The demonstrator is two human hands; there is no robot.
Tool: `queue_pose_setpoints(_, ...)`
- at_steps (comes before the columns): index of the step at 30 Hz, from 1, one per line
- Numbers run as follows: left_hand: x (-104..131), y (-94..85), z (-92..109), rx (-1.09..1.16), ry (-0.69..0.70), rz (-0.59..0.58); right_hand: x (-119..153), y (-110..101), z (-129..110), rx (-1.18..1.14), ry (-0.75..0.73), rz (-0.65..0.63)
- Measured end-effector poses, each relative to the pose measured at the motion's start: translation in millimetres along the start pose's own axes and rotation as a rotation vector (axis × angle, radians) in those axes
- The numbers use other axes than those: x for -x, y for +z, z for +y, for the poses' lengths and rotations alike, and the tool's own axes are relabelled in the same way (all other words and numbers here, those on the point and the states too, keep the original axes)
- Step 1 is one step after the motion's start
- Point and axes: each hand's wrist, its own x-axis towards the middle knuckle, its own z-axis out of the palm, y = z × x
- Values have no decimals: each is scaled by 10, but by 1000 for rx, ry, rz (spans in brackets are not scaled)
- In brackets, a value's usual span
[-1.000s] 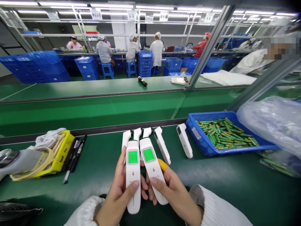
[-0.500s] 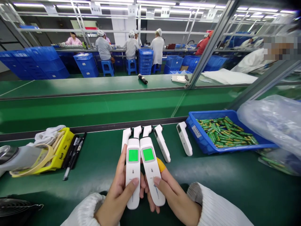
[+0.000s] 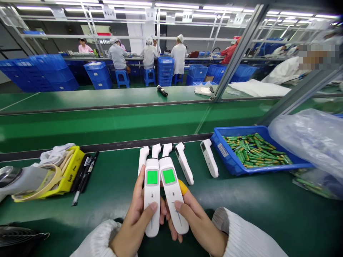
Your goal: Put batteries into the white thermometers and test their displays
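Green tabletop beneath white thermometers, crates beyond

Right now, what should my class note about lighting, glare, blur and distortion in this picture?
Head view: tube lights look nearly white; head view: soft sheen on the green tabletop, highlights on the plastic bag; head view: screens of the held infrared thermometers crisp, distant workers softer; head view: blue crates at left look slanted and stretched, upper right corner dark.
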Motion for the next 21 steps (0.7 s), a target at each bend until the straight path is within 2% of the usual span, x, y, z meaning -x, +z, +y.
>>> queue_pose_setpoints(7,-14,23,-42,40,58,-22,2,16,-6,-4,-15,1)
queue_pose_setpoints(11,7,35,-29,26,37,14,-13,-2,-12,6,-27,7)
queue_pose_setpoints(16,34,23,-7,35,-66,32,-20,-32,13,-14,-17,1)
queue_pose_setpoints(21,41,28,-22,5,-57,52,-25,-37,48,-18,-24,6)
